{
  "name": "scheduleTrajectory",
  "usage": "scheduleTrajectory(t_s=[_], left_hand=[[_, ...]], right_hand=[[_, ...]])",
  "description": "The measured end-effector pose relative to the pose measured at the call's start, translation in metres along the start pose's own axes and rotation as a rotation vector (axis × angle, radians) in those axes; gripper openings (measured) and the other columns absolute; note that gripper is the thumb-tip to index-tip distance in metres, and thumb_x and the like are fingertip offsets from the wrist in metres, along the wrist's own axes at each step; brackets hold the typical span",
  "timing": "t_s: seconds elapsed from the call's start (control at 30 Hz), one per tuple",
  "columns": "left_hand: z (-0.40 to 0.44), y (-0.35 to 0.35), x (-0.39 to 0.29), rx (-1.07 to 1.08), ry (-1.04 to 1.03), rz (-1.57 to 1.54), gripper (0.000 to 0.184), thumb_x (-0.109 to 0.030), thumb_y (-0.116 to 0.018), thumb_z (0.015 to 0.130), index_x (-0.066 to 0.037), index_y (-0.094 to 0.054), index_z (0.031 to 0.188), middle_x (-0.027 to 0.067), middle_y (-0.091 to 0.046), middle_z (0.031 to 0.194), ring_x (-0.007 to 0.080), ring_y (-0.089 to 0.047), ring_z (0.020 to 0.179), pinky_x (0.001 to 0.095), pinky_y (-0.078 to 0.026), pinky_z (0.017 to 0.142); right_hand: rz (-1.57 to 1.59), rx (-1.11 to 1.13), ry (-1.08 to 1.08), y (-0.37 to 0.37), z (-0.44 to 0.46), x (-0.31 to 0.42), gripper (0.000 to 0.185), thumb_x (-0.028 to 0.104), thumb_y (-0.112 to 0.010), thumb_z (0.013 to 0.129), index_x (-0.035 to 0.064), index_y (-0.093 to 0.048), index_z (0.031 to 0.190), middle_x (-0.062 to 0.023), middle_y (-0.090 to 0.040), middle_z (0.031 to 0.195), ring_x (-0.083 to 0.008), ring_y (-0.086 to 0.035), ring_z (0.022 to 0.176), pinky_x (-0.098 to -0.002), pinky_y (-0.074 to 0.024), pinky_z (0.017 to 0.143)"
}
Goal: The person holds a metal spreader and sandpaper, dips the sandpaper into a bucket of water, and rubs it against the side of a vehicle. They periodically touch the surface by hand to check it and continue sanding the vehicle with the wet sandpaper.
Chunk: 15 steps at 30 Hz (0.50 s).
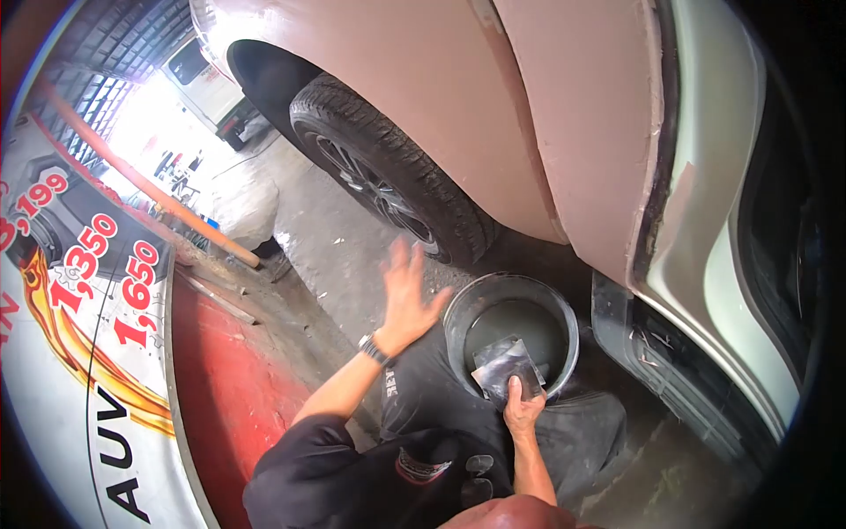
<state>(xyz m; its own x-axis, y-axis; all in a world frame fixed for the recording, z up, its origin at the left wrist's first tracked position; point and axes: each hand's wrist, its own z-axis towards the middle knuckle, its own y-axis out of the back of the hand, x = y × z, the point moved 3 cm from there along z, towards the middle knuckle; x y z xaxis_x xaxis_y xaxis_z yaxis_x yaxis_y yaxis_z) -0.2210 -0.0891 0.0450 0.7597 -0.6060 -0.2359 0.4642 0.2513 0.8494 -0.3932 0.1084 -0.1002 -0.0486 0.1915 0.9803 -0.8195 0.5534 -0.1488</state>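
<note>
My right hand [523,406] grips a piece of dark grey sandpaper [505,370], wet-looking and lighter along one edge. The thumb lies on top of it. Below the sandpaper is a round dark bucket [451,328] holding murky grey water [529,324]. Left of the bucket, my left hand [410,295] is raised with its fingers spread and nothing in it. It is slightly blurred, and a watch [376,351] sits on that wrist. The bucket stands close to my bent legs.
A car body panel [423,115] in dull pinkish coating rises ahead, with its wheel [388,167] beyond the bucket. To the right is a pale car edge [705,256]. A printed banner [97,353] and an orange pole [150,176] stand at the left. Another vehicle [203,84] is farther back.
</note>
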Motion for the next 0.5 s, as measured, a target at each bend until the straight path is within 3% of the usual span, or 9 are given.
scheduleTrajectory(t_s=[0.03,0.1,0.17,0.27,0.5], left_hand=[[-0.029,0.000,0.023,0.040,0.121,-0.010,0.095,-0.037,-0.072,0.084,-0.002,-0.019,0.154,0.0322,-0.009,0.157,0.0466,-0.011,0.147,0.0676,-0.014,0.112],[-0.096,-0.004,0.052,0.128,0.355,0.054,0.084,-0.041,-0.063,0.092,0.001,-0.021,0.152,0.0321,-0.020,0.155,0.0450,-0.022,0.145,0.0602,-0.021,0.114],[-0.158,-0.012,0.060,0.261,0.731,-0.430,0.076,-0.046,-0.050,0.099,0.004,-0.024,0.150,0.0318,-0.032,0.150,0.0429,-0.032,0.140,0.0487,-0.027,0.115],[-0.180,-0.013,0.050,0.159,0.788,-0.354,0.072,-0.048,-0.040,0.102,0.006,-0.026,0.149,0.0315,-0.040,0.145,0.0415,-0.040,0.136,0.0414,-0.030,0.114],[-0.168,-0.019,0.045,0.194,0.834,-0.287,0.083,-0.050,-0.045,0.099,0.015,-0.022,0.145,0.0386,-0.037,0.142,0.0457,-0.035,0.137,0.0458,-0.029,0.113]], right_hand=[[0.005,-0.008,0.017,-0.001,0.001,0.001,0.012,0.007,-0.060,0.091,-0.0026,-0.067,0.088,-0.0059,-0.066,0.073,-0.0152,-0.060,0.064,-0.0309,-0.0468,0.060],[0.010,-0.030,0.053,-0.003,0.004,0.009,0.014,0.008,-0.059,0.092,-0.0027,-0.066,0.088,-0.0050,-0.065,0.073,-0.0143,-0.058,0.064,-0.0304,-0.0462,0.061],[0.015,-0.041,0.047,-0.004,0.004,0.009,0.015,0.009,-0.059,0.093,-0.0029,-0.066,0.088,-0.0044,-0.065,0.072,-0.0136,-0.058,0.064,-0.0306,-0.0455,0.060],[-0.001,-0.020,0.053,-0.005,0.005,0.015,0.016,0.010,-0.059,0.093,-0.0032,-0.066,0.089,-0.0040,-0.065,0.073,-0.0131,-0.057,0.065,-0.0304,-0.0454,0.061],[-0.012,-0.023,0.047,-0.008,0.004,0.009,0.017,0.011,-0.059,0.093,-0.0039,-0.067,0.094,-0.0048,-0.067,0.082,-0.0150,-0.059,0.072,-0.0305,-0.0475,0.067]])
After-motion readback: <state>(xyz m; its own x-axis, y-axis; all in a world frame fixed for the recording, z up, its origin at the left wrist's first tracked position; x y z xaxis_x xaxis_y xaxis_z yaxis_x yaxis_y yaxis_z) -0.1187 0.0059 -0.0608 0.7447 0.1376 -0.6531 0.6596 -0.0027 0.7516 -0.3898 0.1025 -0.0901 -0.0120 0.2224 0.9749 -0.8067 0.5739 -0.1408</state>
